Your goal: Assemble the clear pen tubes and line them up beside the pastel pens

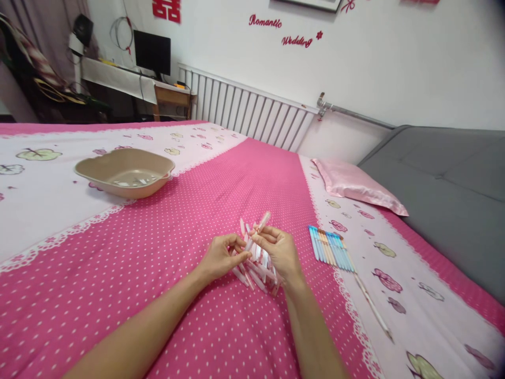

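Both my hands meet over a loose pile of pink pens [256,273] on the pink dotted bedsheet [158,247]. My right hand [278,251] pinches one pink pen [258,227] that points up and away. My left hand [221,257] has its fingers curled and pinched at the lower end of that same pen. To the right of my hands a neat row of blue and orange pens [331,248] lies flat on the sheet.
A beige bowl [124,171] with a few small bits inside sits at the left on the white part of the sheet. A pink pillow [355,184] lies by a grey headboard [445,200]. A thin stick [373,305] lies near the pens. A radiator [252,110] and a desk stand behind.
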`<action>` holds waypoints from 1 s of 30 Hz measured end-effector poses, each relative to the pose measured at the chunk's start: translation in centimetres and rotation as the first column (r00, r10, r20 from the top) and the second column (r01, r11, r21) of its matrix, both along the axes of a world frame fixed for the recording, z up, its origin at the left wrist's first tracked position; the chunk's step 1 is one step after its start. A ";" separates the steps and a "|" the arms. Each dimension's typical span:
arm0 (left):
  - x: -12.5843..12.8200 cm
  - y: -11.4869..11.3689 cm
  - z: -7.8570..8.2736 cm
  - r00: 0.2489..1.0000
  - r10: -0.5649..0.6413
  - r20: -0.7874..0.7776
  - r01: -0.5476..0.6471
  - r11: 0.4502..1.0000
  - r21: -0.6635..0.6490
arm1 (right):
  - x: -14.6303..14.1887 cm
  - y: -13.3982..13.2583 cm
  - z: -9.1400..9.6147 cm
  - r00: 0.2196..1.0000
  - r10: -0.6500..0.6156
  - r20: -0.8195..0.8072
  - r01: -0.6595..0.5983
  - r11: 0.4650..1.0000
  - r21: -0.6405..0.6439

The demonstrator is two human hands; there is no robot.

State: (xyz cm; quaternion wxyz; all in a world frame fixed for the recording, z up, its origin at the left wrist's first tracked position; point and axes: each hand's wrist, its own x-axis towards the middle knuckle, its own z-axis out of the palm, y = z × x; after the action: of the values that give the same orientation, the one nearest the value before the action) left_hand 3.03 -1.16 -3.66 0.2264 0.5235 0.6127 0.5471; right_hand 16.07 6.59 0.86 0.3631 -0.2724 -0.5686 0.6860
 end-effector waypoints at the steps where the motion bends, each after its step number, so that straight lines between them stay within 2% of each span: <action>1: 0.0 0.0 0.2 1.000 -0.018 0.014 0.018 1.000 -0.002 | 0.0 0.0 0.1 1.000 -0.009 -0.011 0.009 1.000 -0.011; 6: 0.0 -0.4 0.7 0.951 -0.240 0.194 0.247 0.969 -0.015 | 0.6 0.7 0.8 0.990 -0.041 -0.138 0.030 0.996 -0.083; 10: -0.1 -0.6 0.5 0.892 -0.313 0.327 0.361 0.928 -0.097 | 0.9 1.1 1.3 0.975 -0.067 -0.212 0.047 0.994 -0.101; 14: -0.1 -0.5 0.4 0.879 -0.301 0.370 0.353 0.932 -0.082 | 0.8 1.1 1.3 0.975 -0.075 -0.207 0.060 0.995 -0.080; 23: -0.1 -0.2 0.1 0.902 -0.288 0.321 0.328 0.941 -0.077 | 0.7 1.1 1.0 0.982 -0.065 -0.177 0.059 0.998 -0.038; 30: 0.2 -0.2 0.7 0.918 -0.275 0.285 0.307 0.949 -0.076 | 0.5 0.9 0.7 0.986 -0.063 -0.155 0.062 0.998 -0.010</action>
State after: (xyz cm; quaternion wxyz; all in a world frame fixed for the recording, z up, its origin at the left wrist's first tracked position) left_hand 3.19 -1.38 -3.00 0.4178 0.5145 0.5228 0.5361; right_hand 16.61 7.53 1.60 0.4268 -0.2369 -0.5280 0.6950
